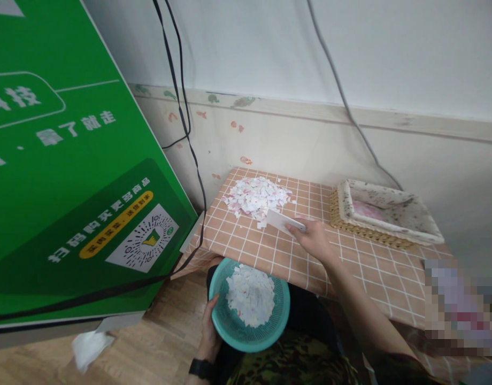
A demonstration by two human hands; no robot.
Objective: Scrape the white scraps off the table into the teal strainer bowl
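- A green panel (89, 144) with white lettering and a printed code fills the left side, leaning into view beside the table (362, 272), which is covered with a brown cloth checked in white lines.
- A dark cord (205, 200) hangs down past the table's left end, crossing in front of its corner and then running across the panel's lower part.
- A grey cable (339, 83) runs down the wall to behind the wicker basket.
- On the wooden floor (169, 321), below the panel, lies a crumpled white piece (89, 347).
- The table's far right end is blurred out by blocks.
- The wicker basket (366, 233) stands against the wall side of the table, lined with patterned cloth; something pink (368, 210) lies inside.
- A teal basin (250, 345) with slotted sides sits over the person's lap, just below the table edge, holding many paper scraps (252, 297).
- The left hand (209, 326) grips the basin's left rim, thumb on top; its fingers are mostly hidden.
- The right hand (312, 240) is closed around one end of a white flat card (278, 221), whose other end meets the near edge of the scrap pile (256, 195) on the table.
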